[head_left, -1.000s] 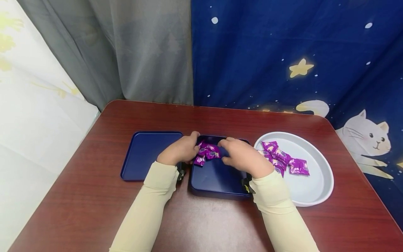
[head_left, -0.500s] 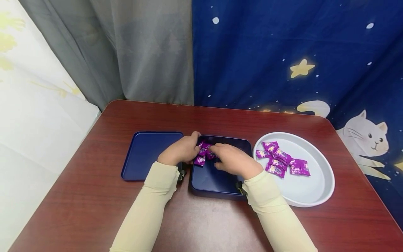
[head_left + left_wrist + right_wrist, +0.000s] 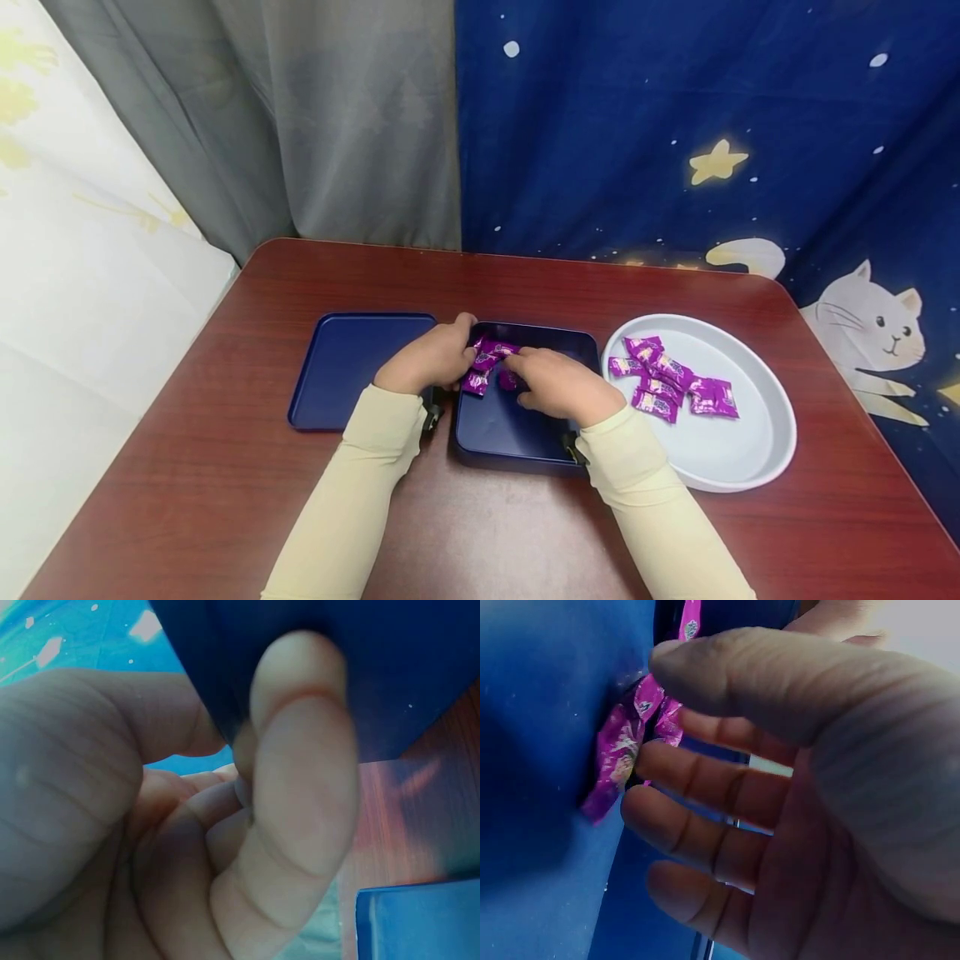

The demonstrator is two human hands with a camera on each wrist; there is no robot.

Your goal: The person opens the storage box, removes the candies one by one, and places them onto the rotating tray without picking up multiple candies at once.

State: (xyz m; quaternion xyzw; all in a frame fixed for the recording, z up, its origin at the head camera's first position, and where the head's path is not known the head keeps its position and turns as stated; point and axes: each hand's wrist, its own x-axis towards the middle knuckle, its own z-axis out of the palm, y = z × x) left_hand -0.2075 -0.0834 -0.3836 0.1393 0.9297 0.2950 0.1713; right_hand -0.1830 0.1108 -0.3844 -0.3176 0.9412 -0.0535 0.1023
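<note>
From the head camera I have both hands at the box, which sits on the reddish-brown counter. Left hand: grip holding the box by its left side, thumb and fingers curled at the wall; the wrist view confirms a finger bent against the blue outer face. Right hand: inside the box, grip fairly wide, thumb apart from the loosely bent fingers, fingertips at the purple packets. These packets lie bunched toward the far left of the box, partly hidden by the hands. To the right, just beside the box, I note a white tray bearing a cluster of the same packets. To the left, a flat blue lid, partly behind the left hand.
</note>
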